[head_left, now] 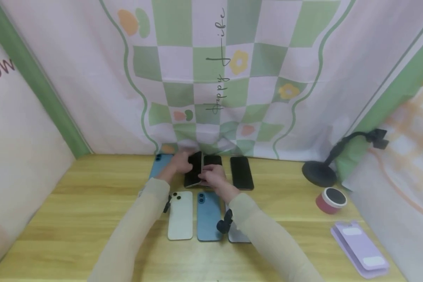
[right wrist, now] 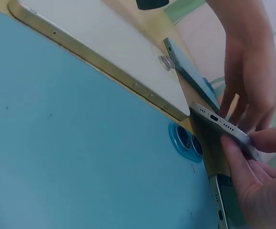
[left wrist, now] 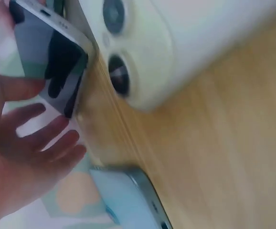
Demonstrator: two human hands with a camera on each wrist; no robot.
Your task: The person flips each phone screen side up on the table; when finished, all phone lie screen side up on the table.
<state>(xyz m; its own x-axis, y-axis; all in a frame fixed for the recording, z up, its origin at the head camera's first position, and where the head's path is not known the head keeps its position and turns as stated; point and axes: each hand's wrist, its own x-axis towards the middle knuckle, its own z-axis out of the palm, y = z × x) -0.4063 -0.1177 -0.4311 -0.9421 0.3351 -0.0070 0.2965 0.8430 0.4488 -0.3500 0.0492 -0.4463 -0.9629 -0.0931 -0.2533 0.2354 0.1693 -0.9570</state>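
Note:
A dark-screened phone [head_left: 194, 169] is tilted up off the table, screen facing up. My right hand [head_left: 214, 176] pinches its lower right corner between thumb and fingers; in the right wrist view, that hand [right wrist: 267, 181] is at the port end of the phone [right wrist: 224, 126]. At the upper left edge is my left hand [head_left: 181, 161]. The left wrist view has this hand [left wrist: 28, 148] with spread fingers, its thumb over the phone's dark screen [left wrist: 52, 57]; firm contact cannot be told. Another dark phone [head_left: 212, 159] lies partly behind my right hand.
A blue phone [head_left: 160, 164] lies left, a black one [head_left: 242, 173] right. Nearer are white [head_left: 181, 217], blue [head_left: 209, 217] and partly covered pale [head_left: 237, 235] phones. A black stand [head_left: 319, 173], a red round container [head_left: 329, 201] and a purple phone-shaped item [head_left: 361, 248] are at right.

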